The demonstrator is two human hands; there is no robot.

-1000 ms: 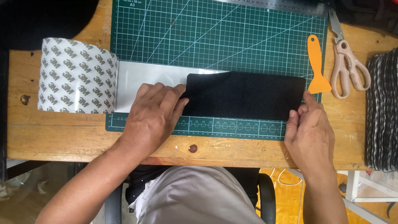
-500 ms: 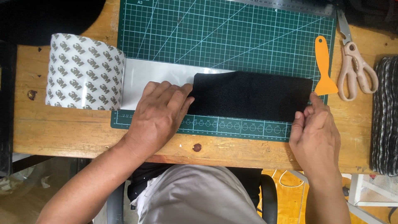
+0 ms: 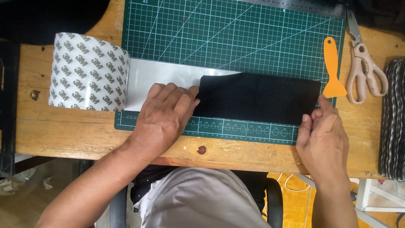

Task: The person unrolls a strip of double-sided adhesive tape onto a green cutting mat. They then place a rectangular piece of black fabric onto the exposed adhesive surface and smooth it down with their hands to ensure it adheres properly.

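Note:
A black rectangular fabric piece (image 3: 258,98) lies on a green cutting mat (image 3: 236,38), over the unrolled strip (image 3: 162,76) of a wide adhesive roll (image 3: 86,72) with printed backing. My left hand (image 3: 164,118) presses flat on the strip, fingertips touching the fabric's left edge. My right hand (image 3: 322,135) pinches the fabric's lower right corner between thumb and fingers. The fabric's top left edge bulges slightly upward.
An orange plastic scraper (image 3: 333,67) and pale-handled scissors (image 3: 365,69) lie right of the mat. A metal ruler (image 3: 295,5) runs along the mat's top edge. A stack of dark striped fabric (image 3: 393,118) sits at the right end of the wooden table (image 3: 76,131).
The view has shifted slightly. My right hand has slid down from the fabric's right edge to pinch its lower right corner. My left hand stays pressed on the strip.

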